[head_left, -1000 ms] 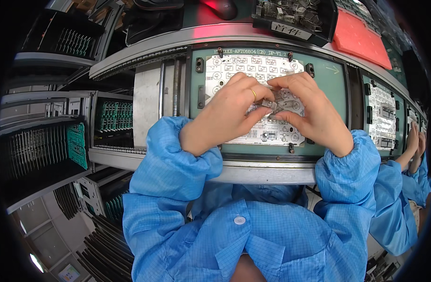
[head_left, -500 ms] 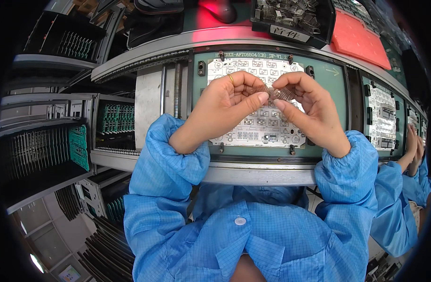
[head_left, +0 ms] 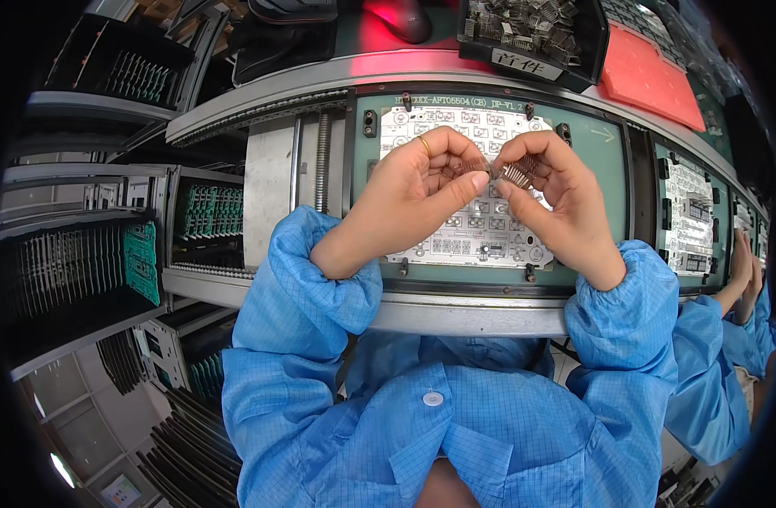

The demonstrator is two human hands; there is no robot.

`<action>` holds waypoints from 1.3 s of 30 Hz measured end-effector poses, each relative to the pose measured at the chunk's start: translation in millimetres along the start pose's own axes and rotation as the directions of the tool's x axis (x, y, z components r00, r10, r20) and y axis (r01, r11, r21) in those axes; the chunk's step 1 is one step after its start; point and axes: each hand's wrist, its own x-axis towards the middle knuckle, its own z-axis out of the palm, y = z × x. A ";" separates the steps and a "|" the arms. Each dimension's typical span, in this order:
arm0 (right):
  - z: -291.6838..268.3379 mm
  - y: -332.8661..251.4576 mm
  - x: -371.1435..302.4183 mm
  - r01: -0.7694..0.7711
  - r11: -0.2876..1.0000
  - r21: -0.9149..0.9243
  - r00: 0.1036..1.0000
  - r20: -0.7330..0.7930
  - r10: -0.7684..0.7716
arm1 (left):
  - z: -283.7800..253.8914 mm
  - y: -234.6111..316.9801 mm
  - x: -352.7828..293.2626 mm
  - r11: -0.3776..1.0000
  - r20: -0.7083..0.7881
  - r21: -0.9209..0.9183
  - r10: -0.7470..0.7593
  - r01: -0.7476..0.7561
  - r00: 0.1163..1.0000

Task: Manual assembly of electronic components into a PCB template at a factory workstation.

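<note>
Above the white circuit board (head_left: pixel 481 233) in its green carrier (head_left: pixel 604 182), I pinch a small comb-like metal part (head_left: pixel 513 173) between both hands. My left hand (head_left: pixel 413 199) closes on its end at 9 o'clock; my right hand (head_left: pixel 557 199) grips it from 3 o'clock. At 12 o'clock, a black bin (head_left: pixel 591 51) holds similar parts.

White circuit board (head_left: pixel 477 224) on green carrier (head_left: pixel 604 182); blue checked sleeves (head_left: pixel 307 288).

A curved conveyor (head_left: pixel 320 85) carries a green fixture (head_left: pixel 604 182). A white board (head_left: pixel 481 233) lies in it. At 3 o'clock sits another board (head_left: pixel 688 216).
</note>
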 end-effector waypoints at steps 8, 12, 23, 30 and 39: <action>-2.5 -1.0 0.4 -0.005 0.996 -0.090 1.000 0.012 0.007 | -5.8 9.1 -2.9 0.990 0.096 0.086 -0.124 0.116 0.988; -3.3 -4.8 0.2 -0.137 0.951 0.276 0.990 0.065 0.123 | -6.6 16.1 -6.0 0.643 0.204 0.737 0.082 -0.208 0.976; -0.6 -4.0 2.6 0.112 0.983 -0.144 0.993 -0.029 -0.117 | 12.1 -3.6 0.3 0.998 -0.042 -0.030 0.054 -0.055 0.998; 0.7 -3.9 3.1 0.093 0.995 0.018 0.994 -0.059 -0.092 | 4.8 2.7 1.3 0.996 -0.051 -0.071 -0.051 0.047 0.997; -14.9 -9.5 1.0 -0.032 0.973 -0.228 0.999 0.024 0.039 | -1.3 8.1 1.3 0.990 -0.028 -0.031 -0.136 0.135 0.990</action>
